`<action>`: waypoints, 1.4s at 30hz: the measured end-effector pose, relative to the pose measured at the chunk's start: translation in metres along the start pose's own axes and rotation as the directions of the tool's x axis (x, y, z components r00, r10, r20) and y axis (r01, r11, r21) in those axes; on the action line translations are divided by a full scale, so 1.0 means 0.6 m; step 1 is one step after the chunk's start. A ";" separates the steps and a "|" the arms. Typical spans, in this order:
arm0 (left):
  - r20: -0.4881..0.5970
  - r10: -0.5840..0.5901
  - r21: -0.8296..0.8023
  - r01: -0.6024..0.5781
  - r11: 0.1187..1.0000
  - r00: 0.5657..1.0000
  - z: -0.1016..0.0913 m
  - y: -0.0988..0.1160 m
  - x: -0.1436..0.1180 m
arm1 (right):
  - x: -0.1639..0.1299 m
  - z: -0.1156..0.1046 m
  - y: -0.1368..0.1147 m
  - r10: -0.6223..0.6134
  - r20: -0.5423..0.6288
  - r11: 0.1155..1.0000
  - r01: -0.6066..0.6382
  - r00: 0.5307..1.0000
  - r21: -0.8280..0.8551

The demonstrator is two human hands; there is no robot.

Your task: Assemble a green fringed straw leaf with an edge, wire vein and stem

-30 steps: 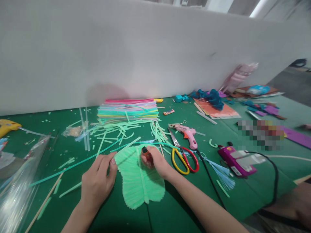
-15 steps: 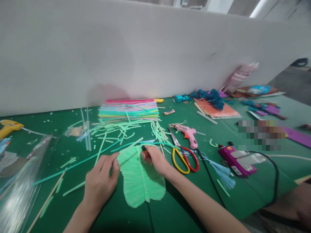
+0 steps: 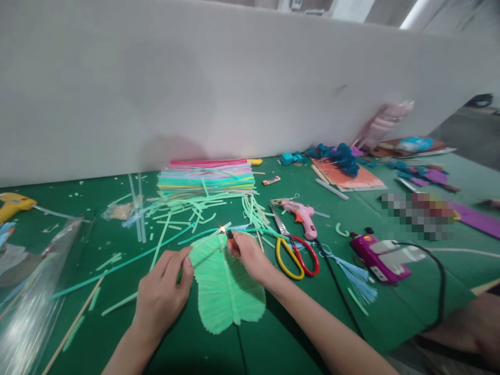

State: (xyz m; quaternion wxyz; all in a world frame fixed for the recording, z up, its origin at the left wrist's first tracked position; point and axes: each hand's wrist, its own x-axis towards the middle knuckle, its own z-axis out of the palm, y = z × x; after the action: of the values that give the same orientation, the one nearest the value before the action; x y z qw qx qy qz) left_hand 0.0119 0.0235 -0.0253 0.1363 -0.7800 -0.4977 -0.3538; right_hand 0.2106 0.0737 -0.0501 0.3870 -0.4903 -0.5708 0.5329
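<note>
Right hand: your right hand point(image 3: 250, 256) is curled tight round a small lighter point(image 3: 230, 239), its top poking out above your fingers.
Flame: a small bright flame point(image 3: 222, 228) burns at the lighter's tip, right at the far edge of the leaf.
Left hand: your left hand point(image 3: 163, 292) is mostly closed, thumb and fingertips pinching the left edge of the leaf.
Leaf: the light green fringed leaf point(image 3: 224, 284) lies flat on the green table point(image 3: 297, 333), near you, between your two hands, a rib running down its middle.
Long straw: a teal straw point(image 3: 128, 260) runs from the left towards the leaf's far end.
Scissors: the yellow and red handled scissors point(image 3: 292, 250) lie just right of your right hand.
Glue guns: a pink glue gun point(image 3: 301, 216) sits beyond the scissors; a purple one point(image 3: 380, 255) lies further right with a black cord.
Straw stack: coloured straws point(image 3: 206, 177) are piled at the far side, with cut green bits scattered in front.
Writing: no brand or label is readable anywhere; one patch at the right is blurred.
</note>
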 end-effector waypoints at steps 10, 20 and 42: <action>0.015 -0.012 -0.010 0.012 1.000 1.000 -0.002 0.002 0.003 | 0.004 -0.007 -0.002 0.050 -0.040 0.998 -0.048 0.998 0.040; 0.003 0.013 0.014 -0.014 1.000 1.000 -0.001 0.002 0.002 | 0.004 -0.009 -0.005 0.075 -0.061 0.994 -0.070 0.995 0.079; -0.012 -0.027 0.014 0.027 1.000 1.000 0.002 0.004 0.000 | 0.001 0.003 -0.017 0.086 -0.044 0.990 -0.080 0.995 0.112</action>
State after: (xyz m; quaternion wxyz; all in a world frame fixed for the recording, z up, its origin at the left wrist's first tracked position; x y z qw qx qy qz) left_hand 0.0141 0.0229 -0.0259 0.1403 -0.7702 -0.5098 -0.3567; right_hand 0.2075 0.0745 -0.0401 0.4049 -0.5043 -0.5099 0.5672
